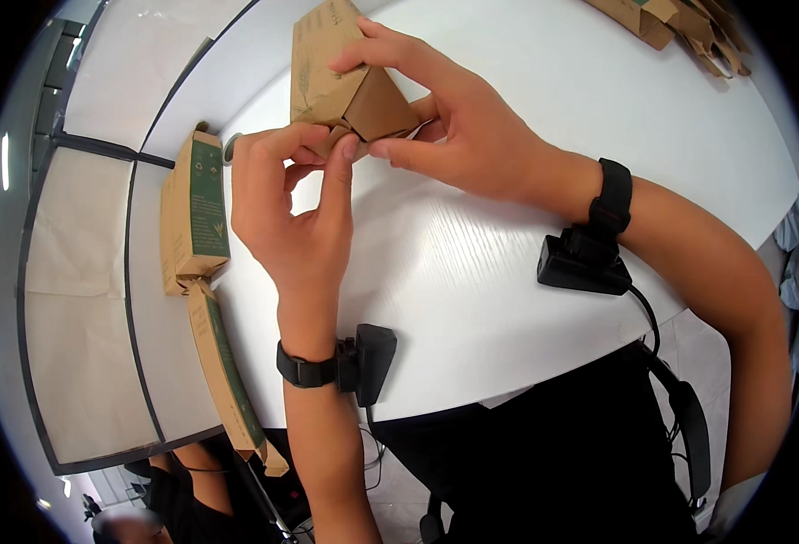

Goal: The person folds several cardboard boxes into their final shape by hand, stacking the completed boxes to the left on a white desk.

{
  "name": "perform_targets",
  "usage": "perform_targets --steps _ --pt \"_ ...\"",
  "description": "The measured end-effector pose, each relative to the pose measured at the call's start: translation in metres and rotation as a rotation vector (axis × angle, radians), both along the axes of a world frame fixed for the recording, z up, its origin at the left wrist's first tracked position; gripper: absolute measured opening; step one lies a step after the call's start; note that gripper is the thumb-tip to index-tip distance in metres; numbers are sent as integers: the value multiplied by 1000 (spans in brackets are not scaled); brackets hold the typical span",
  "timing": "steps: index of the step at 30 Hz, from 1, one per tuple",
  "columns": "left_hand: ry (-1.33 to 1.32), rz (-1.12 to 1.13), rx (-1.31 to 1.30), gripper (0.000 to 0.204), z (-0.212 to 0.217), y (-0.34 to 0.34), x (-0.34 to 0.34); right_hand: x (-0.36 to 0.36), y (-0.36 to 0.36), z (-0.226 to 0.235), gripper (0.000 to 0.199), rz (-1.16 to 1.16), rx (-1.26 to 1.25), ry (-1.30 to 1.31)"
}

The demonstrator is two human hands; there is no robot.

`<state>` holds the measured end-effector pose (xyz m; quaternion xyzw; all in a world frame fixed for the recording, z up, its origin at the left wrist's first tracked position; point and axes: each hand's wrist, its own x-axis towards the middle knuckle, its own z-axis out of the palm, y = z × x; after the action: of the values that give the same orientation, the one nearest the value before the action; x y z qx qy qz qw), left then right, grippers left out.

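Note:
A brown cardboard box (322, 77) with faint dark print is tilted above the far part of the white table, its end toward me. My left hand (295, 186) pinches a flap at the box's near lower edge between thumb and fingers. Across the top and right side of the box, my right hand (454, 118) spreads its fingers and grips it, with the thumb near the left thumb at the flap. The far end of the box runs out of the picture. Each wrist wears a black strap with a small black device.
On the left table edge, by a framed partition (87, 227), stand a brown and green box (195, 208) and a flatter brown and green carton (227, 372). Torn cardboard pieces (681, 27) lie at the far right of the white table (508, 317). Another person (191, 490) is at lower left.

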<state>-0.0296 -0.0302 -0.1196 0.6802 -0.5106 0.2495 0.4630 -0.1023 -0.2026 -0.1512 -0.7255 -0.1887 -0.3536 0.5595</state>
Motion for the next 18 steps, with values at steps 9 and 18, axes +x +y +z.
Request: perform_targets --steps 9,18 --pt "6 23 -56 20 -4 -7 -1 3 1 0 54 -42 -34 -50" --pt "295 -83 -207 29 -9 -1 0 -6 5 5 52 139 131 143"
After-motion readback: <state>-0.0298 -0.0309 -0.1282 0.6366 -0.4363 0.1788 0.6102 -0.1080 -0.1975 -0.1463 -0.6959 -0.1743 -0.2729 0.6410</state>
